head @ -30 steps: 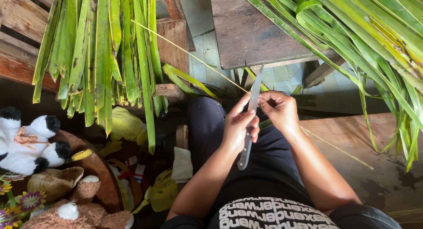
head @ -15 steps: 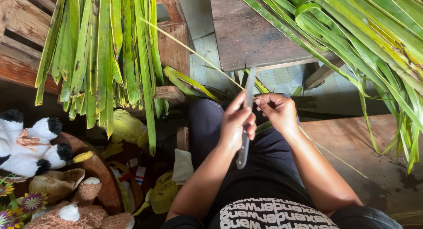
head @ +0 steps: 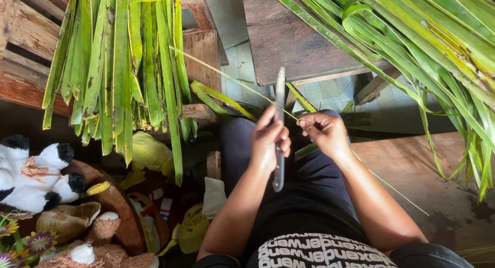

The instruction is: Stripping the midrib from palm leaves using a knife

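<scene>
My left hand (head: 268, 141) grips a long knife (head: 279, 100) upright over my lap, blade pointing away from me. A thin pale leaf rib (head: 227, 77) runs from the upper left, past the blade, into my right hand (head: 322, 131), which pinches it. The rib's other end trails off to the lower right over a wooden bench (head: 412, 170). The two hands are close together, a few centimetres apart.
A bundle of green palm leaves (head: 118, 67) hangs over a wooden crate at the left. More long palm leaves (head: 428, 36) lie across a dark wooden table (head: 289, 41) at the upper right. Stuffed toys (head: 36, 170) and a shell sit on a round tray at the lower left.
My left hand and the knife have shifted left along the rib and the blade now stands more upright. My right hand stays pinching the rib, moved slightly down.
</scene>
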